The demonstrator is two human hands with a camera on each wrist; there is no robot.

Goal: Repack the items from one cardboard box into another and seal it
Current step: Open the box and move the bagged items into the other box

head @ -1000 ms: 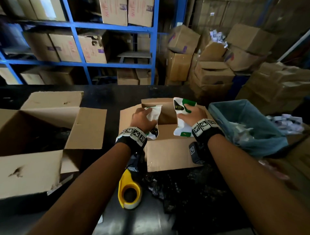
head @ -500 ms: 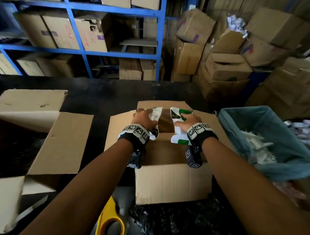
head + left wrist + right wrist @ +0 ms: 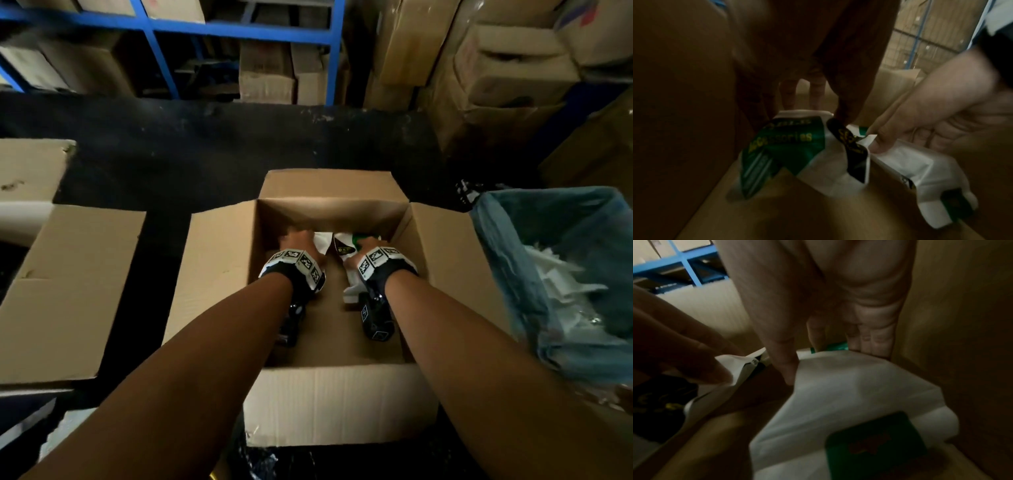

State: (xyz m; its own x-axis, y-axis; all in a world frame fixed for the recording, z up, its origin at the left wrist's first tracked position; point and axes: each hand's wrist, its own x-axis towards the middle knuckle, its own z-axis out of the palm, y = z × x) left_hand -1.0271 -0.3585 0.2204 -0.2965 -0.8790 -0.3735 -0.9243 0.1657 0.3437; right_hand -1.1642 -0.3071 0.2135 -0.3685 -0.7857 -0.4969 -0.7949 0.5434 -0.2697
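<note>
An open cardboard box (image 3: 219, 274) stands in front of me, all its flaps spread out. Both my hands are down inside it, close to the floor. My left hand (image 3: 297, 238) pinches a white and green packet (image 3: 781, 146) by its top edge; the packet is printed "Accessories". My right hand (image 3: 367, 245) grips a second white and green packet (image 3: 838, 394), thumb on one face and fingers behind. The two packets (image 3: 344, 251) hang side by side near the box's far wall, their lower ends touching or nearly touching the box floor.
A second, larger open cardboard box (image 3: 68, 274) lies to the left on the black table (image 3: 205, 144). A bin lined with a blue bag (image 3: 507, 260) holding white scraps stands at the right. Blue shelving (image 3: 239, 32) and stacked cartons (image 3: 513, 68) fill the background.
Both hands have gone from above the box rim down into the box, carrying the two packets with them. My view has tilted down and closer over the box.
</note>
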